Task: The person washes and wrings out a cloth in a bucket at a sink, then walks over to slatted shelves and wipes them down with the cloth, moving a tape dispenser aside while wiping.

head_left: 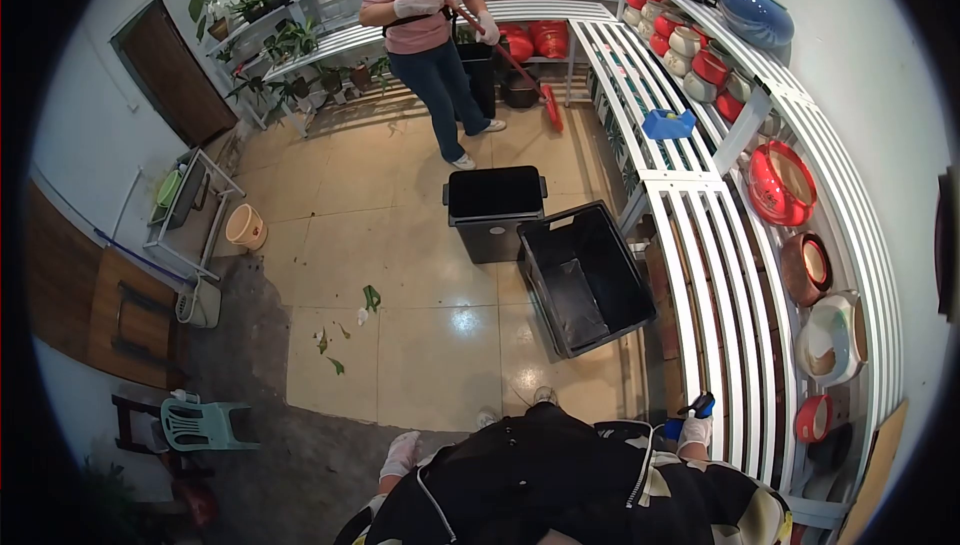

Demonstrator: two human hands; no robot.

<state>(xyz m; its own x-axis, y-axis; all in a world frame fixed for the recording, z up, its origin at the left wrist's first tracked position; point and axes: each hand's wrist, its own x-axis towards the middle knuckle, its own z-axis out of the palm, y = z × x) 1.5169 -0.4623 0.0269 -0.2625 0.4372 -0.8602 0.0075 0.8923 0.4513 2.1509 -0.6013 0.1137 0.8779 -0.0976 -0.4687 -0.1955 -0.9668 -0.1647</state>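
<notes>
My left hand [400,453], in a white glove, hangs over the floor at my left side. Its fingers look loosely stretched and hold nothing that shows. At the slatted white bench, my gloved right hand [695,432] is closed round a blue-and-black handheld object [703,405], whose exact kind I cannot make out. Ahead of me on the tiles stand a large black crate [568,295], with nothing seen inside, and a black bin [495,230] touching or close beside it. Green leaf scraps [372,298] lie on the floor to the left.
A gloved person [420,25] stands ahead, holding a red-headed broom [552,110]. Along the right run the slatted bench [715,295], a blue tape dispenser [668,125] and shelved pots [780,183]. On the left are a bucket [246,228] and a green chair [205,426].
</notes>
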